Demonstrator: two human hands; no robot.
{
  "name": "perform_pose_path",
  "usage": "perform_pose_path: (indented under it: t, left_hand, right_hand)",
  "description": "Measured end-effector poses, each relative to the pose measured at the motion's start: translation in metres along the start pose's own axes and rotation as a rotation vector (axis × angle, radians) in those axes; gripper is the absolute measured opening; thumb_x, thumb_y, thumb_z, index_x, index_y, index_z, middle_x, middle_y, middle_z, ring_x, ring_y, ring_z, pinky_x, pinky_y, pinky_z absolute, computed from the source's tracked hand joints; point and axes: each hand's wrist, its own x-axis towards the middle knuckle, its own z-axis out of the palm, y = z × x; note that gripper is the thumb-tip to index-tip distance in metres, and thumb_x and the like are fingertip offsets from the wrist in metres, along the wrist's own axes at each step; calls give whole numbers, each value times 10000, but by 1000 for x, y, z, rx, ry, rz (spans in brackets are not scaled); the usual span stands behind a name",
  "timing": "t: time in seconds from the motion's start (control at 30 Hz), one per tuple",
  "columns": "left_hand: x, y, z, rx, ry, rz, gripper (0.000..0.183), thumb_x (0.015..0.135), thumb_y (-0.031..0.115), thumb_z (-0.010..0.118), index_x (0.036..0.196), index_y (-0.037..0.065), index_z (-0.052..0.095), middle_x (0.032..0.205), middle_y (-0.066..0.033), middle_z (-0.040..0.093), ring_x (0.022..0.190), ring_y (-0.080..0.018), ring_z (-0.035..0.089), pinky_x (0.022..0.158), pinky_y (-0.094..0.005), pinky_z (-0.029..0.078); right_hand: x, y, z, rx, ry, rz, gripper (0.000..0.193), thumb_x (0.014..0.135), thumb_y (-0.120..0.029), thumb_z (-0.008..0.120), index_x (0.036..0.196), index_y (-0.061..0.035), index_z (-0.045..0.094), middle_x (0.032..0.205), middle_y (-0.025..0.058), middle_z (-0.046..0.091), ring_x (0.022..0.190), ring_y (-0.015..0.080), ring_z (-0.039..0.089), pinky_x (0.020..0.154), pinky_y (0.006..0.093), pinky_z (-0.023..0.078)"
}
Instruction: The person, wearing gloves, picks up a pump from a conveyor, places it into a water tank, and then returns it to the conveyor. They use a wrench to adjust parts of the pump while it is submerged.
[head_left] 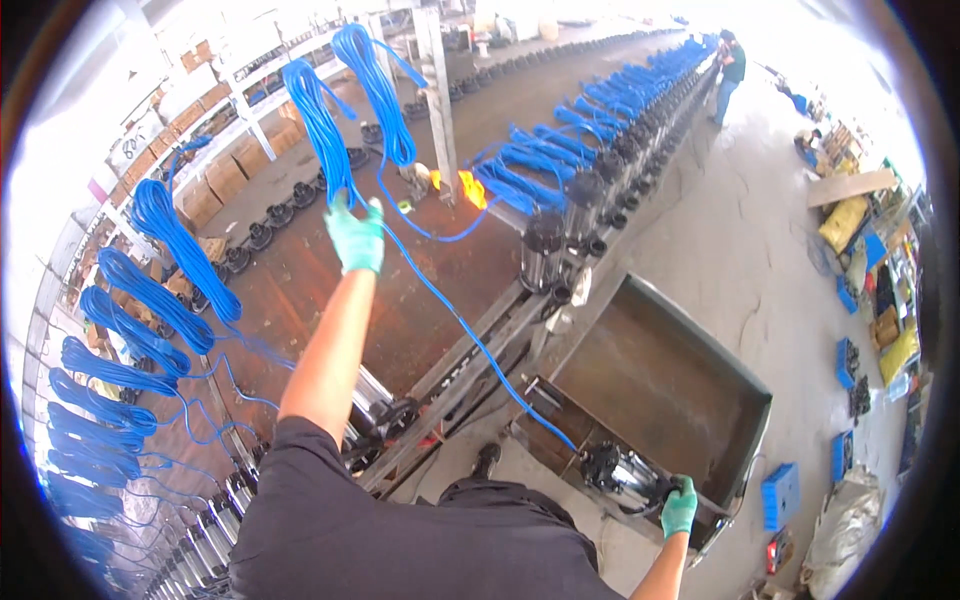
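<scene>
My left hand [355,238], in a pale green glove, reaches up over the brown bench to the lower end of a hanging coil of blue cable [318,125]. The coil's end sits between thumb and fingers, which are partly hidden. From there a single blue cable [455,315] runs down to a submersible pump [628,474], silver and cylindrical with black ends. The pump lies tilted over the near side of a metal cart. My right hand [680,508], also gloved, is closed round the pump's right end.
A second blue coil [375,90] hangs close to a metal post [437,105]. More coils [150,300] hang at left. Pumps with blue cables line the brown bench [450,275] into the distance. The cart's deep tray [735,440] stands at right. Another person [730,75] stands far off.
</scene>
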Motion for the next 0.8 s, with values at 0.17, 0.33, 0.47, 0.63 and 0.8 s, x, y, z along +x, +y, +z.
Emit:
perform_pose_path:
  t: [0.17, 0.33, 0.47, 0.63, 0.8]
  left_hand:
    - [95, -18, 2, 90, -150, -250, 962, 749, 357, 882, 1472, -23, 374, 1364, -229, 586, 1190, -348, 603, 1012, -419, 474]
    - [87, -39, 7, -151, -348, -82, 615, 748, 255, 888, 1223, -12, 602, 1059, -140, 733, 911, -232, 699, 873, -359, 532]
    - [57, 19, -30, -280, -337, -16, 373, 814, 175, 825, 1111, 27, 655, 933, -87, 737, 800, -204, 688, 789, -347, 532]
    - [59, 74, -82, -484, -314, 195, 342, 874, 249, 809, 1110, 46, 667, 932, -20, 703, 827, -124, 629, 782, -321, 522]
    - [9, 101, -140, -595, -564, -174, 276, 852, 242, 828, 1002, 61, 683, 837, 3, 672, 746, -65, 602, 681, -272, 490]
  right_hand:
    - [8, 44, 4, -25, 22, 1, 352, 861, 94, 417, 1065, -53, 663, 867, 73, 663, 685, 150, 566, 585, 312, 514]
    - [8, 27, 3, 74, -2, 176, 359, 813, 109, 424, 1049, -9, 667, 900, 103, 700, 789, 182, 620, 772, 309, 519]
    - [3, 22, 1, 92, -10, 165, 360, 818, 93, 421, 1060, -10, 666, 907, 117, 703, 795, 190, 625, 775, 314, 519]
    - [-1, -9, -8, -36, 11, -30, 351, 826, 75, 432, 1090, -5, 648, 918, 175, 697, 827, 259, 641, 812, 350, 519]
    - [-1, 0, -11, -50, 0, -110, 317, 853, 37, 437, 1089, -14, 643, 931, 202, 694, 839, 290, 648, 836, 376, 522]
